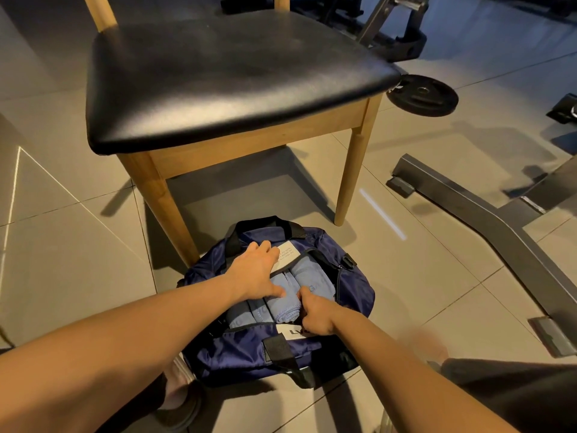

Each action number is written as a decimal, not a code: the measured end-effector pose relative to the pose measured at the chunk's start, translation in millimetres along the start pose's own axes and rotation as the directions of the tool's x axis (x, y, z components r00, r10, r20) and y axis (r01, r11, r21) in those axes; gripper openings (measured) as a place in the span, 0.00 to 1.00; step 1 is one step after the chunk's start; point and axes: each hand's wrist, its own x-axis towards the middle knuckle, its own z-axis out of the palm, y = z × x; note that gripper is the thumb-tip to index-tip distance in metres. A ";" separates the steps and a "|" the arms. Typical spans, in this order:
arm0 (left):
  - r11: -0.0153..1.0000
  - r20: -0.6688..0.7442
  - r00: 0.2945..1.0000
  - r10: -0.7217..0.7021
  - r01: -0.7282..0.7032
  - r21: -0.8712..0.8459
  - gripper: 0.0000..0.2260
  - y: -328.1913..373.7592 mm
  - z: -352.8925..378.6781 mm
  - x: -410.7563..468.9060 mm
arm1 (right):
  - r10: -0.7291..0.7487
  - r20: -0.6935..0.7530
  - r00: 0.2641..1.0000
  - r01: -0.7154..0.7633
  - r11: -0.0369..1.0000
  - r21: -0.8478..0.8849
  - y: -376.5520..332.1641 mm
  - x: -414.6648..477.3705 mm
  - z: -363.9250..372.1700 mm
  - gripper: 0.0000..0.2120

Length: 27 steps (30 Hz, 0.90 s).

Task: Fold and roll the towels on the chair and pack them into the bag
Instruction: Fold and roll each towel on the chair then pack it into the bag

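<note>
A navy duffel bag (352,285) lies open on the tiled floor in front of the chair (218,73). Rolled light blue towels (281,304) lie side by side inside the bag's opening. My left hand (253,273) rests spread over the far edge of the opening, its thumb pressing on a towel roll. My right hand (315,314) is curled at the near edge of the opening, its thumb against a towel roll; whether it pinches towel or bag edge is unclear. The chair's black seat has nothing on it.
A black weight plate (423,95) lies on the floor right of the chair. A dark metal bench frame (487,226) runs along the right. A slippered foot (181,401) stands left of the bag. My knee (512,389) is at the lower right.
</note>
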 end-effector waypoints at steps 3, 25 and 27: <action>1.000 0.024 0.999 0.031 -0.031 -0.005 0.38 -3.4 -2.5 -1.7 | 0.007 0.018 1.000 -0.007 0.999 0.036 -3.8 1.4 -1.8 0.21; 0.981 0.142 0.990 0.003 0.025 -0.193 0.37 -12.0 -17.3 1.0 | -0.115 -0.281 0.953 0.218 0.904 0.369 -7.9 -26.9 -42.5 0.21; 0.983 0.144 0.990 0.008 0.019 -0.185 0.36 -15.1 -14.9 0.7 | -0.126 -0.277 0.953 0.236 0.882 0.408 -16.6 -28.2 -47.6 0.21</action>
